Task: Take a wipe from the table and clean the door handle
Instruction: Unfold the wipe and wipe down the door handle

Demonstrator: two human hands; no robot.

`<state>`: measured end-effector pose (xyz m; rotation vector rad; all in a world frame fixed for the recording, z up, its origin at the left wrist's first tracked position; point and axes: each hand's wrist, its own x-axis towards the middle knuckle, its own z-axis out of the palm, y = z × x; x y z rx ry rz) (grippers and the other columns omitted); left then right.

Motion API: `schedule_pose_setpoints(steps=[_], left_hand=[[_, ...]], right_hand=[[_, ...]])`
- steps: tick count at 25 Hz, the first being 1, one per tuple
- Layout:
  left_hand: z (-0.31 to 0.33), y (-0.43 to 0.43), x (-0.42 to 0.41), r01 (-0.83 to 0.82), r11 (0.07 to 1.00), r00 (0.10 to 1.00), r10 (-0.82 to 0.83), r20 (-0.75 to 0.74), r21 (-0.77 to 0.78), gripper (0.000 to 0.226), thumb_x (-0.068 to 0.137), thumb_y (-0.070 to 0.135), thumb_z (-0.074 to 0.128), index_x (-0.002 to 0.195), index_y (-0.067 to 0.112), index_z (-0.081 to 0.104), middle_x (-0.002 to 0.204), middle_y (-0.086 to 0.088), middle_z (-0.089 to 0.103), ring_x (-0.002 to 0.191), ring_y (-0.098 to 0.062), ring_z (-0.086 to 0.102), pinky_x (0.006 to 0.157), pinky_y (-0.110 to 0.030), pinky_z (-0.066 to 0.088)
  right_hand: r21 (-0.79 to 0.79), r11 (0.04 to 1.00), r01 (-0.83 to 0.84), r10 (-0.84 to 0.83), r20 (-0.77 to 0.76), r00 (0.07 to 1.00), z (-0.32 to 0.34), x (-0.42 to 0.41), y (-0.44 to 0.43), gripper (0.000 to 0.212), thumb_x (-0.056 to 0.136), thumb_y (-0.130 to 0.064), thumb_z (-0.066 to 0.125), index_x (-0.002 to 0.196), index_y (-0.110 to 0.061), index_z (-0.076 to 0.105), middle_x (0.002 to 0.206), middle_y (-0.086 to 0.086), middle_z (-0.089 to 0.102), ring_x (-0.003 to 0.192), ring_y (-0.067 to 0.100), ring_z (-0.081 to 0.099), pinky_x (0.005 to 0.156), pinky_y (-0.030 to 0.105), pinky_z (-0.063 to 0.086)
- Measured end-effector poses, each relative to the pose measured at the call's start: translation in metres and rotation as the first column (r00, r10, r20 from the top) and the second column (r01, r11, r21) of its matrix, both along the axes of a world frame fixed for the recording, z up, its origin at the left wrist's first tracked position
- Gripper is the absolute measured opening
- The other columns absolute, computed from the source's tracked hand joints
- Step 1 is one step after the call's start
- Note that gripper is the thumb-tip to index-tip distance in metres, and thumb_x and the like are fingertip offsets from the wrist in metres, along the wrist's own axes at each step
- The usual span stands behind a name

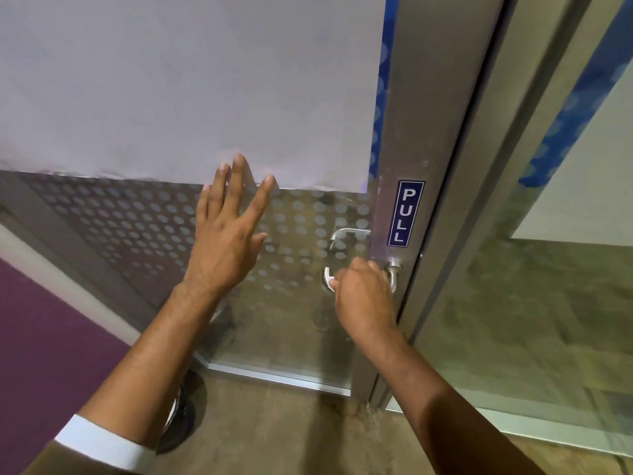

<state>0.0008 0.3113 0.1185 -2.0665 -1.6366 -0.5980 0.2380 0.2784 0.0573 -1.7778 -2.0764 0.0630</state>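
At the near left, a white cuff (102,447) with a brown sleeve is seen on the left forearm. Below the arms lies a brownish, mottled floor (284,437). Farther on, the right hand (363,296) is closed into a fist around the door handle (328,276), a curved bar of brushed metal; whether a wipe is held inside the fist cannot be told. The left hand (227,231) is spread flat, fingers apart, against the glass door (301,217), which is covered with a pattern of pale frosted dots. A smooth, matte white sheet (191,84) covers the upper glass. On the grey metal door frame (418,114), right of the handle, a blue label (406,214) reading PULL is fixed.
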Motion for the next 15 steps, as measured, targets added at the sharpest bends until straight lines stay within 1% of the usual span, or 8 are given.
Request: schedule_pose_setpoints(steps=[2,3,5,7,9,12,15], left_hand=[[-0.007,-0.015,0.0,-0.045,0.997,0.999,0.047,0.023,-0.064,0.115,0.091,0.023,0.085,0.175,0.032,0.007,0.182,-0.014,-0.014,0.169,-0.037,-0.007,0.133,-0.061,0.008],[-0.012,-0.024,-0.001,-0.064,0.994,0.997,0.067,0.034,-0.087,0.115,0.091,0.023,0.084,0.175,0.032,0.006,0.182,-0.013,-0.013,0.169,-0.038,-0.004,0.132,-0.061,0.008],[-0.027,-0.046,-0.003,-0.105,0.986,0.992,0.112,0.051,-0.126,0.113,0.09,0.025,0.085,0.174,0.027,0.009,0.183,-0.015,-0.007,0.168,-0.04,0.003,0.131,-0.064,0.015],[-0.047,-0.071,-0.007,-0.155,0.974,0.985,0.166,0.056,-0.167,0.112,0.089,0.026,0.087,0.174,0.023,0.014,0.182,-0.018,0.002,0.167,-0.042,0.01,0.129,-0.066,0.023],[-0.069,-0.093,-0.012,-0.187,0.954,0.977,0.205,0.054,-0.235,0.11,0.088,0.028,0.088,0.174,0.02,0.018,0.182,-0.018,0.006,0.167,-0.042,0.013,0.128,-0.065,0.027],[-0.102,-0.119,-0.02,-0.227,0.903,0.962,0.266,0.06,-0.365,0.109,0.09,0.03,0.086,0.175,0.022,0.017,0.183,-0.015,0.003,0.168,-0.039,0.011,0.13,-0.062,0.025],[-0.127,-0.136,-0.026,-0.237,0.864,0.949,0.303,0.083,-0.444,0.111,0.088,0.028,0.086,0.175,0.022,0.017,0.183,-0.014,0.004,0.167,-0.039,0.013,0.13,-0.061,0.027]], right_hand=[[-0.048,0.999,-0.019,0.017,-0.044,0.999,0.003,-0.012,0.01,0.01,0.097,-0.019,0.071,0.097,-0.014,0.079,0.101,0.01,0.068,0.1,0.033,0.062,0.087,0.042,0.05],[-0.07,0.997,-0.017,0.013,-0.056,0.998,0.004,-0.016,0.015,0.014,0.1,-0.021,0.068,0.1,-0.011,0.078,0.103,0.013,0.069,0.103,0.035,0.063,0.089,0.042,0.051],[-0.097,0.995,0.011,-0.017,-0.062,0.998,0.009,-0.021,0.025,0.017,0.1,-0.022,0.067,0.1,-0.008,0.077,0.104,0.016,0.071,0.104,0.037,0.065,0.089,0.043,0.053],[-0.127,0.992,0.017,-0.024,-0.053,0.998,0.013,-0.025,0.032,0.012,0.097,-0.016,0.07,0.099,-0.006,0.076,0.103,0.017,0.073,0.104,0.038,0.067,0.087,0.043,0.055],[-0.146,0.989,-0.004,0.002,-0.013,1.0,0.016,-0.027,0.035,0.011,0.095,-0.01,0.069,0.101,-0.003,0.076,0.104,0.019,0.073,0.105,0.039,0.067,0.087,0.043,0.056],[-0.128,0.99,-0.058,0.071,0.097,0.993,0.02,-0.03,0.035,0.021,0.092,-0.001,0.061,0.108,-0.002,0.076,0.107,0.02,0.07,0.106,0.04,0.064,0.09,0.046,0.054],[-0.129,0.989,-0.066,0.092,0.204,0.975,0.023,-0.034,0.03,0.024,0.093,-0.009,0.06,0.111,-0.004,0.075,0.113,0.019,0.068,0.111,0.038,0.059,0.095,0.046,0.049]])
